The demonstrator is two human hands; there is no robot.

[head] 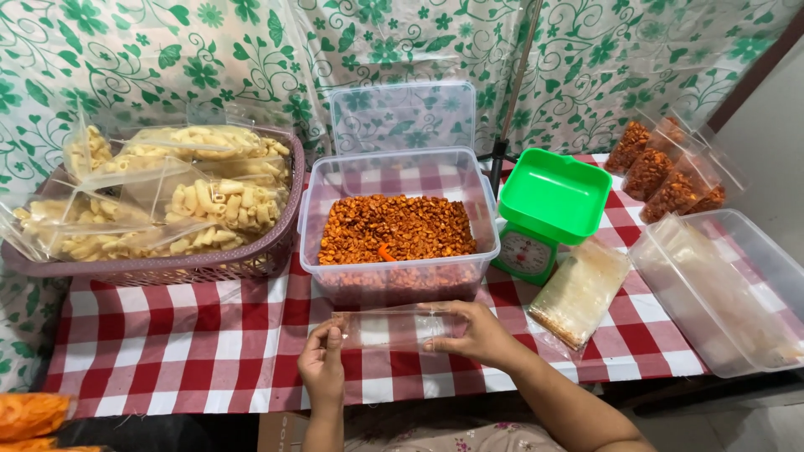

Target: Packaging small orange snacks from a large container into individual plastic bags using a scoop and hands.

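— Holding an empty clear bag (394, 328) flat between both hands, a person sits at a checked table (167, 335). How far along does the packing look?

— Early in this bag's turn, by my reading. The bag has nothing in it. The left hand (322, 364) pinches its left end between thumb and fingers; the right hand (473, 335) grips its right end, fingers curled over the edge. It hangs just in front of the tub (398, 226), above the cloth.

— And the tub?

— Uncovered and about half full of reddish-orange snack pieces (394, 228), with an orange scoop (385, 251) poking out. Its lid (402, 117) leans against the curtain behind.

— What is already done?

— Several filled bags (666, 172) of the same reddish snack lie at the far right. A basket (251, 259) at the left holds bagged pale pasta-shaped snacks (201, 205).

— What is left?

— I judge plenty: opening this bag, filling it, weighing it on the green scale (544, 213), whose tray is bare, and sealing it. A stack of unused bags (578, 293) waits beside the scale, and a second clear tub (720, 285) sits at the right; its contents I cannot make out.
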